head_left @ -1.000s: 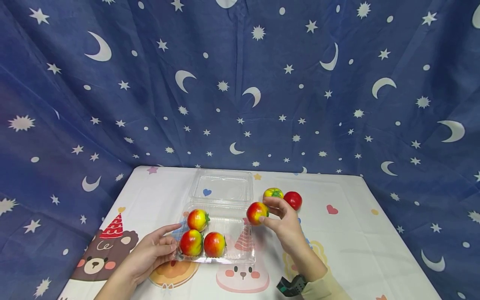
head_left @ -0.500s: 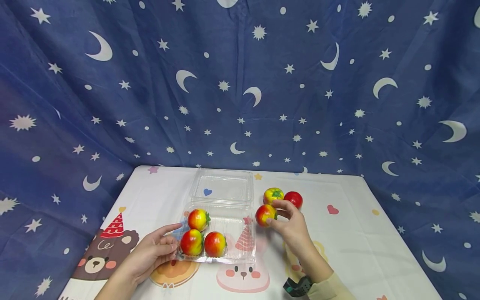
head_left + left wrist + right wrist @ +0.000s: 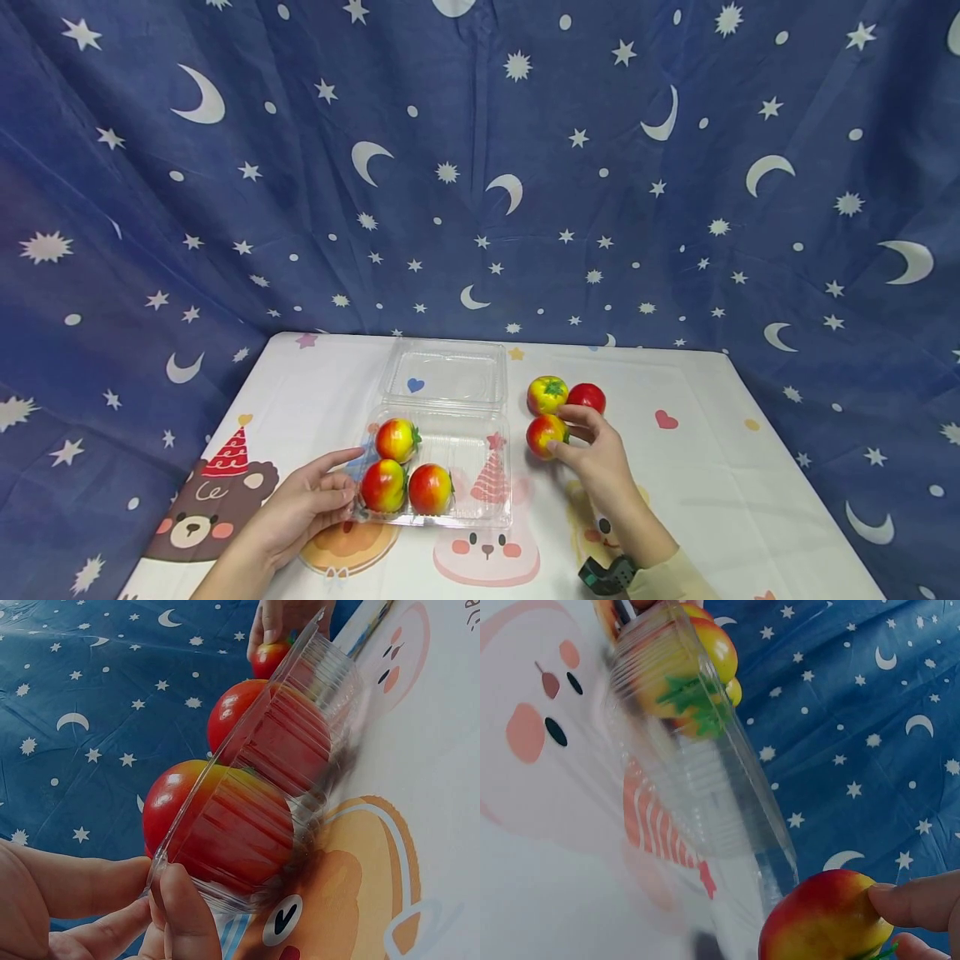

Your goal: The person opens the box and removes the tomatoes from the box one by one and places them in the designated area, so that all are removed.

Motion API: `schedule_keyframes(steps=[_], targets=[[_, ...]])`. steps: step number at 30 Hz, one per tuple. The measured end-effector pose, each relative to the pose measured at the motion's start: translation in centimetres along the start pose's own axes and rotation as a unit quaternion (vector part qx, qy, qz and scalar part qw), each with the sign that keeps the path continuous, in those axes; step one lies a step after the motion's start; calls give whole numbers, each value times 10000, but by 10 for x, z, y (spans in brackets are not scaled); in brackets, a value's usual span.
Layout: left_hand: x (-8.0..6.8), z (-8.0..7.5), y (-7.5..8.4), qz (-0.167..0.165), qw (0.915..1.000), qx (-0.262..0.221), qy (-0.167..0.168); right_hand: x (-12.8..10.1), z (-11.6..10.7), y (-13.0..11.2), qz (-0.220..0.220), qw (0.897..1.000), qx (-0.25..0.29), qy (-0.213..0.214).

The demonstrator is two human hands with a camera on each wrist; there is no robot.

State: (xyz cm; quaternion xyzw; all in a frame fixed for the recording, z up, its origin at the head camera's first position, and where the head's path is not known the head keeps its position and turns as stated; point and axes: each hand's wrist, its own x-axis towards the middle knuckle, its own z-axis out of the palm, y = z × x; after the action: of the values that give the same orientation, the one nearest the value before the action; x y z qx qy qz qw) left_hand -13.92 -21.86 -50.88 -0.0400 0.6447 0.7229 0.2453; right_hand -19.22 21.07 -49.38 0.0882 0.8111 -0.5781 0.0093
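Observation:
A clear plastic clamshell box (image 3: pixel 468 450) lies with its lid (image 3: pixel 450 371) folded back. Three red-and-yellow toy fruits with green leafy tops, including a lower right one (image 3: pixel 431 489), sit in its left part. My left hand (image 3: pixel 311 500) pinches the box's left rim between thumb and fingers, as the left wrist view shows. Right of the box, my right hand (image 3: pixel 596 450) grips a similar red-and-yellow fruit (image 3: pixel 829 915) by thumb and fingertips. Just beyond that hand are a yellow fruit with a green calyx (image 3: pixel 547 394) and a smooth red fruit (image 3: pixel 587 398).
A white tablecloth (image 3: pixel 697 500) printed with cartoon animals covers the table. Behind it and at the sides hangs a blue curtain (image 3: pixel 420 208) with moons and stars. A dark band (image 3: pixel 606 575) is on my right wrist.
My right hand has moved right and slightly nearer with its fruit, from the box's right edge to a spot in front of the yellow fruit. The left hand and box have stayed put.

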Motion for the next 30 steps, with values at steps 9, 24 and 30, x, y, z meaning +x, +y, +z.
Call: schedule_keyframes(steps=[9,24,30], targets=[[0,-1,-1,15,10000,-65,-46,2,-13,7,115,9999,-116,43],[-1,-1,-2,13,10000,-92,-35,10,-14,12,224,9987,-459,51],[-1,-1,-2,36,9999,-109,-82,13,-11,12,255,9972,-703,96]])
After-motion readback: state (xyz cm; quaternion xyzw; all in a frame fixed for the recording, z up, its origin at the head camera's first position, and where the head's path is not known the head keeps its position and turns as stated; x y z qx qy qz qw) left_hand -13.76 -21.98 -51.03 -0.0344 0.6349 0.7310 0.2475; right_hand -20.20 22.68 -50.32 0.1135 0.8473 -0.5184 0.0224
